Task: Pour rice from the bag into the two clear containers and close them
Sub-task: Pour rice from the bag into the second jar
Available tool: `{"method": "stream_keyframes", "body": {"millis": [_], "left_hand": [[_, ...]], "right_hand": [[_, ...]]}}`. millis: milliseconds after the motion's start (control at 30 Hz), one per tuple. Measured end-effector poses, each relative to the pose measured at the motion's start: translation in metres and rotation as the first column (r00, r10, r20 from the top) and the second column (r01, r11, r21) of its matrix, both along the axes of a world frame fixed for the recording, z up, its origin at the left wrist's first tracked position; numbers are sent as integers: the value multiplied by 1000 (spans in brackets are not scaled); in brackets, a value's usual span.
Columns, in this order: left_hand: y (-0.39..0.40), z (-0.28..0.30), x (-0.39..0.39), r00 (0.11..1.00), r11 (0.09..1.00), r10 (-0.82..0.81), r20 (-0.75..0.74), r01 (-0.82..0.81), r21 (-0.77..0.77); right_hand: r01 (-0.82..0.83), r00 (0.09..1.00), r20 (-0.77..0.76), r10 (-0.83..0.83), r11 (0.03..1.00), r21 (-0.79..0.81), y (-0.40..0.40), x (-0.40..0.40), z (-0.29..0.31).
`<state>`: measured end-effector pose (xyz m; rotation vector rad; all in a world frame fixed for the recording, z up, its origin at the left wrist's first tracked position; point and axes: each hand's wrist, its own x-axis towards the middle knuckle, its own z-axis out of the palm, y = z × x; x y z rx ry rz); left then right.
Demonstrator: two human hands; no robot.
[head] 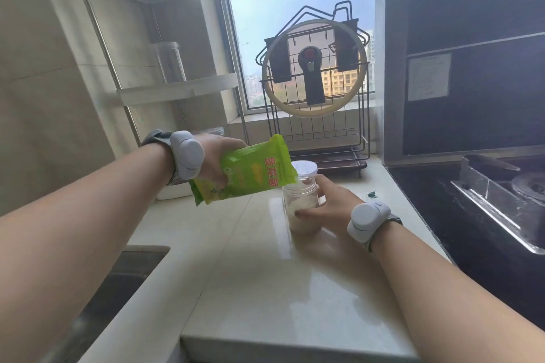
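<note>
My left hand [216, 156] grips a green rice bag [250, 169], tilted with its right end over the mouth of a clear container [300, 203]. That container stands upright on the pale counter [265, 289], without a lid and partly filled with white rice. My right hand [327, 208] wraps around its right side, thumb across the front. Behind it a white round lid [306, 167] shows, sitting on something the bag and jar hide. A second clear container cannot be made out with certainty.
A black wire rack [318, 127] holding a round glass pot lid [314, 68] stands by the window. A corner shelf [177, 88] with a clear jar is at the left. A sink [112, 283] lies front left, a dark stove [486, 200] at the right.
</note>
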<state>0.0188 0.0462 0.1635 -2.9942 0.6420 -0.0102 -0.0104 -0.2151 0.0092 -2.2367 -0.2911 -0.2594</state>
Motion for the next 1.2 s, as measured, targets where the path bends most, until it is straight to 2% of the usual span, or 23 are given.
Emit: {"method": "stream_keyframes", "body": {"millis": [267, 567, 733, 900, 1067, 1200], "left_hand": [[16, -30, -1, 996, 953, 24, -89, -50, -300], [14, -65, 2, 975, 790, -44, -216, -98, -605], [15, -91, 10, 961, 622, -76, -265, -163, -766], [4, -119, 16, 959, 376, -109, -260, -203, -904], [1, -141, 29, 930, 135, -110, -351, -336, -932], [-2, -149, 39, 921, 2, -152, -360, -364, -932]], "right_hand": [[10, 1000, -15, -9, 1000, 5, 1, 0, 1], [13, 1000, -19, -13, 1000, 7, -1, 0, -1], [8, 1000, -25, -8, 1000, -2, 2, 0, -1], [22, 999, -45, -23, 1000, -13, 0, 3, -1], [29, 998, -54, -30, 999, -13, 1, 5, -2], [25, 998, -62, -26, 1000, -7, -1, 5, -3]]}}
